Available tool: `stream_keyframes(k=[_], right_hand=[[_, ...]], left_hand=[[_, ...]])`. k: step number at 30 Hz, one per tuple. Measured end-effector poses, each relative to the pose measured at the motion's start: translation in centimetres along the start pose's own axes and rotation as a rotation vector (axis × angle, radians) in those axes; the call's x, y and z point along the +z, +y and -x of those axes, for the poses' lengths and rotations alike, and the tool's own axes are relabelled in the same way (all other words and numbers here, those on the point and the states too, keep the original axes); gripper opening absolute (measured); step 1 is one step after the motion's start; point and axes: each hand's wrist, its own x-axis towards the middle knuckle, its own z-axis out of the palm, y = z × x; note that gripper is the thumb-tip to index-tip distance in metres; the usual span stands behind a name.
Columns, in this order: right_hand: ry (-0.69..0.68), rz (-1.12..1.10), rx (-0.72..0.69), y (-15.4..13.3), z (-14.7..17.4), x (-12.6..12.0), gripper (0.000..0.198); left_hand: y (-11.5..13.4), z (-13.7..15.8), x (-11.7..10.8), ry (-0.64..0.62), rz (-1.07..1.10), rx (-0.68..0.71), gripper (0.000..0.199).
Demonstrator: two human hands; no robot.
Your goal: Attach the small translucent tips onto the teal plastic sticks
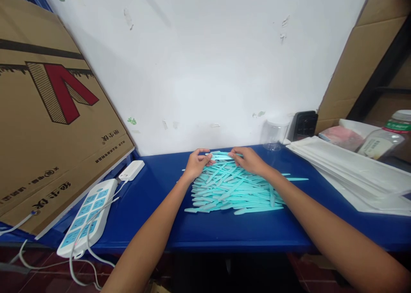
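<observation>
A heap of slim turquoise plastic sticks, shaped like eyebrow razors [231, 190], lies on the blue table. At the far side of this heap, a few of the razors [221, 156] are held level between my two hands. My left hand [199, 162] pinches their left ends between thumb and fingers. Closed on the right ends is my right hand [246, 159], thumb and forefinger together. Several razors lie crossed just below the hands, and my right wrist partly covers the heap's right side.
A white power strip [88, 216] and a small white box [132, 170] with cables lie left, beside a large cardboard box [58, 113]. Along the right are a clear jar [275, 134], a black device [305, 125], stacked white sheets [349, 173] and a plastic bottle [387, 136]. A white wall stands behind.
</observation>
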Motion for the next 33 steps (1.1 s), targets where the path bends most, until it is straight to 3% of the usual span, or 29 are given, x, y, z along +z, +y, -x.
stream_keyframes(k=[33], right_hand=[[0.004,-0.112,0.049,0.46,-0.14,0.55,0.042]], left_hand=[[-0.46,-0.39,-0.40,-0.014,-0.026,-0.013,0.059]])
